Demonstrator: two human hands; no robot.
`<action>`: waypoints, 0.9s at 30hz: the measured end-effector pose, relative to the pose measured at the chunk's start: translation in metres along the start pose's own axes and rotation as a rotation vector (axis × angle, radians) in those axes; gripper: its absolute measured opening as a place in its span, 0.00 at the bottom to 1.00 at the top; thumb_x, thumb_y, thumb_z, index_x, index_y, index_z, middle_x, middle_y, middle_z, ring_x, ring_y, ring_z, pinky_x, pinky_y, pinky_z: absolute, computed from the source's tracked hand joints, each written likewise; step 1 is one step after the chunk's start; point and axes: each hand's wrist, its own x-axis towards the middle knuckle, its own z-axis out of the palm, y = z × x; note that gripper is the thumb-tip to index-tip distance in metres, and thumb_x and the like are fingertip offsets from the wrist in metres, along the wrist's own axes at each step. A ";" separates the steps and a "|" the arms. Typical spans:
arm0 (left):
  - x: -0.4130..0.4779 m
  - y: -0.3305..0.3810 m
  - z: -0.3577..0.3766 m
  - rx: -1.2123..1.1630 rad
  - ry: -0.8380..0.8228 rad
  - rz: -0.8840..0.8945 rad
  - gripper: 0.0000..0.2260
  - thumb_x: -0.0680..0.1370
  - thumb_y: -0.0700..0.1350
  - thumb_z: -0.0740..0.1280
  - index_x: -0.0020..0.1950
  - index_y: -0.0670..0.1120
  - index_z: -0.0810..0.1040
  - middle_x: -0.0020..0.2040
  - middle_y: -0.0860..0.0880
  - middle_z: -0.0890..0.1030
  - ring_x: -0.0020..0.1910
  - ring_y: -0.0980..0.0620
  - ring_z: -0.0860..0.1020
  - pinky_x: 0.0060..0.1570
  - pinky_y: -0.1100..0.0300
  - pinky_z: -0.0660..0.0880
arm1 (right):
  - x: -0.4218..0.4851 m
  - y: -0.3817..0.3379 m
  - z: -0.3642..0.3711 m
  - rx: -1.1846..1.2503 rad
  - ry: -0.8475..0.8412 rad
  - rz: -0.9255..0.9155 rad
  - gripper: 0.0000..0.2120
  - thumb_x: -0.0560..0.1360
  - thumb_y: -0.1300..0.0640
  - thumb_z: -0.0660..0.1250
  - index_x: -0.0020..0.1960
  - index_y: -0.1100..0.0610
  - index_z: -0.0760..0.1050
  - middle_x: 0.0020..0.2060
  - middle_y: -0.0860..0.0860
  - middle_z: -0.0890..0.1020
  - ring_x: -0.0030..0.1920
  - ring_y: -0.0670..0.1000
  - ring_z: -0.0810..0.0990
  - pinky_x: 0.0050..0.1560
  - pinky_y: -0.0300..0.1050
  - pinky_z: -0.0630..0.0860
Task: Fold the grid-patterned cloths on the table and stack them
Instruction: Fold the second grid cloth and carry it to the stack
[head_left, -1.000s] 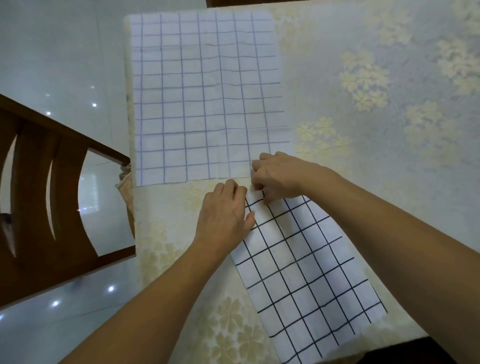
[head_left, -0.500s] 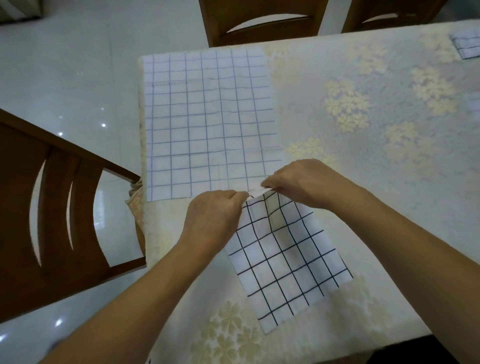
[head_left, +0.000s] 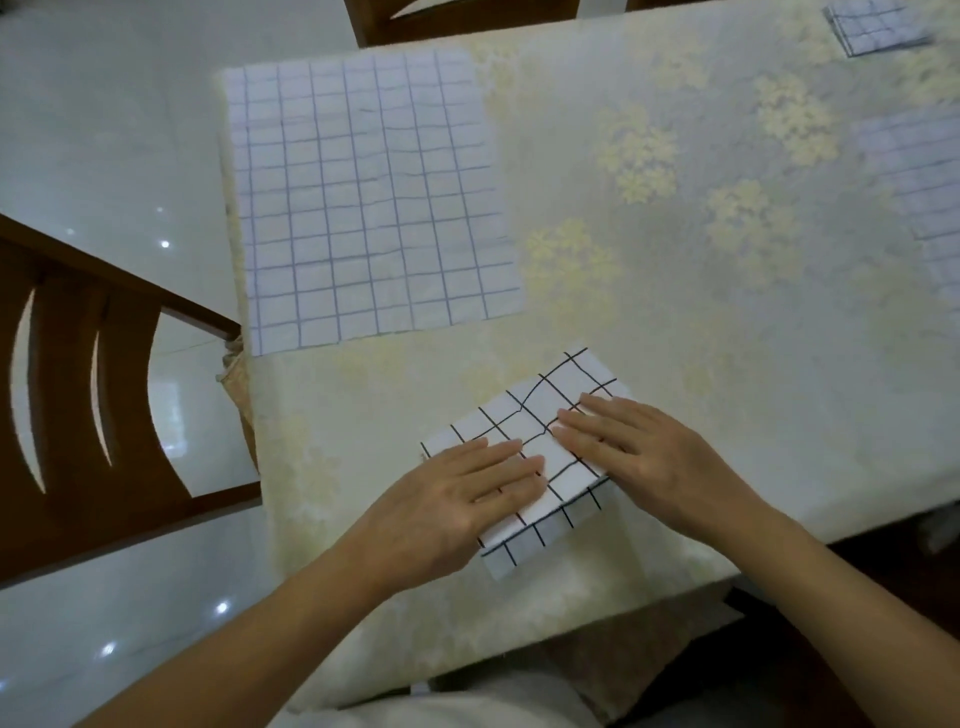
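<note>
A white cloth with a black grid (head_left: 550, 410) lies folded in half near the table's front edge. My left hand (head_left: 457, 499) presses flat on its left part, fingers straight. My right hand (head_left: 639, 447) lies flat on its right part, fingers straight too. A larger white cloth with a blue grid (head_left: 369, 197) is spread flat at the table's far left corner. A small folded blue-grid cloth (head_left: 872, 26) sits at the far right. Another blue-grid cloth (head_left: 924, 171) lies at the right edge of view, partly cut off.
The table (head_left: 675, 291) wears a pale cloth with yellow flowers. A wooden chair (head_left: 78, 405) stands at its left side, and another chair back (head_left: 457, 21) at the far side. Glossy white floor surrounds the table.
Both hands pinched the black-grid cloth's far edge, brought it back over the near half, and now press flat on the folded cloth. The view has shifted right.
</note>
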 end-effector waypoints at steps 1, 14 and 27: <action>-0.003 0.001 0.009 0.008 -0.040 0.007 0.24 0.76 0.34 0.62 0.72 0.45 0.74 0.73 0.47 0.72 0.74 0.46 0.68 0.70 0.47 0.70 | -0.011 -0.003 0.008 -0.002 -0.012 0.010 0.30 0.74 0.72 0.67 0.74 0.57 0.70 0.72 0.55 0.73 0.73 0.59 0.70 0.70 0.56 0.71; -0.020 0.012 0.085 0.112 -0.342 -0.010 0.31 0.76 0.44 0.63 0.80 0.48 0.59 0.80 0.44 0.59 0.80 0.44 0.54 0.77 0.43 0.53 | -0.076 -0.030 0.090 0.024 -0.051 0.203 0.22 0.84 0.57 0.55 0.77 0.55 0.64 0.77 0.55 0.64 0.78 0.58 0.61 0.73 0.59 0.66; 0.016 -0.015 0.075 0.178 -0.152 -0.233 0.27 0.83 0.54 0.54 0.79 0.42 0.60 0.80 0.43 0.58 0.79 0.46 0.55 0.75 0.43 0.59 | -0.011 -0.027 0.078 0.066 0.148 0.415 0.22 0.84 0.52 0.56 0.75 0.61 0.67 0.75 0.58 0.67 0.78 0.57 0.61 0.76 0.58 0.61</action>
